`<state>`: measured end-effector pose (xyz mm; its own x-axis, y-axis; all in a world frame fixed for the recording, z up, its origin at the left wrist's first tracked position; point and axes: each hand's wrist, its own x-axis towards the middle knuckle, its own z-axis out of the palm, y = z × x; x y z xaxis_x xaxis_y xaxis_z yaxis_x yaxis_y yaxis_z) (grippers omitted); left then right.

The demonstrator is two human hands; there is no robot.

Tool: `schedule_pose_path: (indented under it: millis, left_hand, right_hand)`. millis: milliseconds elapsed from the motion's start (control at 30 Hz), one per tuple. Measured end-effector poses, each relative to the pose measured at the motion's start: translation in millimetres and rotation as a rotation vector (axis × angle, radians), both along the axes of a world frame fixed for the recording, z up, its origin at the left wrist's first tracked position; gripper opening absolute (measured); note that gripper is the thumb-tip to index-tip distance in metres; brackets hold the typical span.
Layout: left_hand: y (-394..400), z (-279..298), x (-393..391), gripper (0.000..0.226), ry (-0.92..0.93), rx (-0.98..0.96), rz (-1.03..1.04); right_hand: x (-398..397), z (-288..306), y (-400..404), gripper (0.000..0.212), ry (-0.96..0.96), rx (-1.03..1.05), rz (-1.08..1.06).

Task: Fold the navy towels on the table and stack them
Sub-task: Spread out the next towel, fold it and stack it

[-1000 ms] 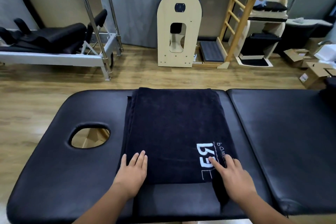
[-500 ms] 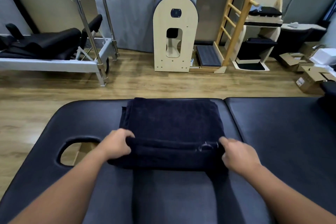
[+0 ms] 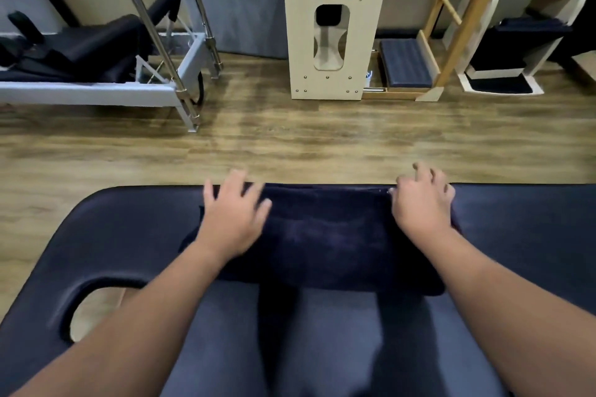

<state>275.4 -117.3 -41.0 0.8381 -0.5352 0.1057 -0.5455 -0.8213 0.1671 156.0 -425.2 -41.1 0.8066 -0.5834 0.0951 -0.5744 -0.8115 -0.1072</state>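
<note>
Head view: the navy towel (image 3: pixel 322 235) lies folded on the black table (image 3: pixel 516 235), its long axis running left to right, its far edge along the table's far edge. The left hand (image 3: pixel 232 219) lies flat on the towel's left end, fingers spread and straight. The right hand (image 3: pixel 422 203) rests on the right end, fingers loosely bent over the far edge; whether they pinch cloth cannot be told. Bare padding lies to the right and near; a face hole (image 3: pixel 93 309) opens near left.
</note>
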Motion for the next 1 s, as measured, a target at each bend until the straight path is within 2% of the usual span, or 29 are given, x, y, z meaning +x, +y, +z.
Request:
schedule_pose_path:
  millis: [33, 100, 200, 400, 533, 600, 700, 833, 1000]
  left_hand:
    - [-3.5, -8.2, -14.6, 0.057, 0.116, 0.109, -0.065]
    - [-7.6, -27.5, -29.0, 0.064, 0.333, 0.28, -0.036]
    - [-16.3, -41.1, -17.0, 0.067, 0.406, 0.271, 0.059]
    - [-12.8, -46.5, 17.0, 0.07, 0.463, 0.234, 0.163]
    - [5.5, -43.0, 11.0, 0.077, 0.413, 0.203, 0.177]
    - [18.3, -43.7, 0.7, 0.076, 0.4, 0.162, 0.287]
    - [35.0, -44.8, -2.2, 0.082, 0.577, 0.014, 0.447]
    - [39.2, -47.4, 7.5, 0.087, 0.649, -0.04, 0.412]
    - [51.5, -51.0, 7.7, 0.093, 0.65, -0.084, 0.375]
  right_hand:
    - [-3.3, -3.5, 12.0, 0.034, 0.043, -0.014, 0.05]
    - [-16.6, -10.8, 41.4, 0.059, 0.194, 0.033, 0.223]
    - [-25.9, -25.6, 52.6, 0.083, 0.418, 0.185, 0.302]
    - [-4.4, -38.5, 14.3, 0.092, 0.392, 0.309, 0.156]
    - [-18.0, -37.4, 14.1, 0.098, 0.166, 0.389, -0.008]
    - [-25.6, -34.9, 20.3, 0.096, 0.203, 0.325, -0.156]
    - [-20.3, -29.2, 22.9, 0.102, 0.352, 0.537, -0.324]
    - [-11.3, -29.5, 12.5, 0.113, 0.32, 0.754, -0.362]
    - [-31.8, -24.7, 32.5, 0.109, 0.28, 0.715, -0.365]
